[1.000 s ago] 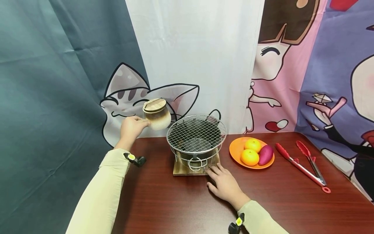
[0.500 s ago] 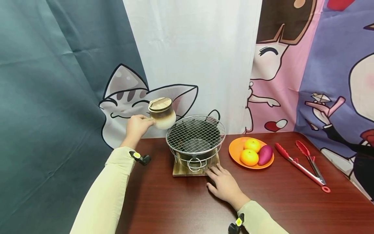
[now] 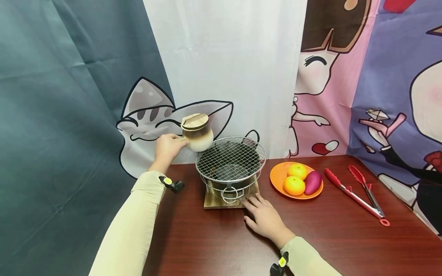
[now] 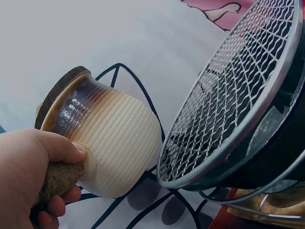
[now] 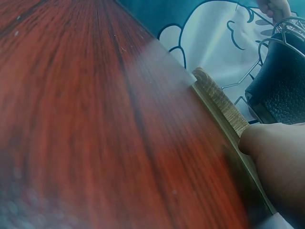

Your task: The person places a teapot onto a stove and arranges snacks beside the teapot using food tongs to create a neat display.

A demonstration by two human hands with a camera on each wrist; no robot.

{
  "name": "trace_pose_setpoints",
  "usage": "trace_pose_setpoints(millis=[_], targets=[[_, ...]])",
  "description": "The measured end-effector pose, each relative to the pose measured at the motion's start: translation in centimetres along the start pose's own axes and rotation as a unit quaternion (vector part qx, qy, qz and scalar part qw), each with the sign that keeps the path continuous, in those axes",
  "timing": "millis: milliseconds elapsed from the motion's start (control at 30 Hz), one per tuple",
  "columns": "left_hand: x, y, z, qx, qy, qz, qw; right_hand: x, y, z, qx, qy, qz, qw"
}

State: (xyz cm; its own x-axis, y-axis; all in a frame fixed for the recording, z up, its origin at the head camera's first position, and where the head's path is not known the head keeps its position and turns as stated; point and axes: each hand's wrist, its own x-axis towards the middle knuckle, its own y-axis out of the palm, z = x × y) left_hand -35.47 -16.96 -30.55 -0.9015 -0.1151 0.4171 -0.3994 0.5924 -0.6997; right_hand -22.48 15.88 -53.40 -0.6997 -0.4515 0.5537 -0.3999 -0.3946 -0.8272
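My left hand (image 3: pixel 168 149) grips the brown stub handle of a small ribbed ceramic pot (image 3: pixel 200 140) with a wooden lid (image 3: pixel 195 121). In the left wrist view the pot (image 4: pixel 121 140) hangs in the air, its side close to the rim of the wire grill rack (image 4: pixel 224 114). That round rack (image 3: pixel 229 161) tops a black stove (image 3: pixel 228 185), which stands on a wooden board (image 3: pixel 214 202). My right hand (image 3: pixel 266 218) rests with spread fingers at the board's front right corner. In the right wrist view its thumb side lies against the board's edge (image 5: pixel 221 102).
Right of the stove, an orange plate (image 3: pixel 277 178) holds two mandarins (image 3: pixel 294 185) and a purple oval item (image 3: pixel 313 183). Farther right lie red-handled tongs (image 3: pixel 359 197) on the dark red table (image 3: pixel 207 241). A printed curtain (image 3: pixel 224 57) hangs close behind.
My left hand has carried the pot rightward, toward the grill rack's left rim. My right hand stays at the board's corner.
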Motion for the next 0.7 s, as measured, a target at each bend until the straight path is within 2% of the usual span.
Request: trace_pose_setpoints(millis=[333, 700], targets=[[0.0, 1.0, -1.0, -0.019, -0.002, 0.001, 0.9998, -0.2, 0.0, 0.0, -0.004, 0.007, 0.011, 1.0], [0.1, 1.9, -1.8, -0.031, -0.001, 0.01, 0.9995, -0.2, 0.1, 0.1, -0.003, 0.001, -0.002, 1.0]])
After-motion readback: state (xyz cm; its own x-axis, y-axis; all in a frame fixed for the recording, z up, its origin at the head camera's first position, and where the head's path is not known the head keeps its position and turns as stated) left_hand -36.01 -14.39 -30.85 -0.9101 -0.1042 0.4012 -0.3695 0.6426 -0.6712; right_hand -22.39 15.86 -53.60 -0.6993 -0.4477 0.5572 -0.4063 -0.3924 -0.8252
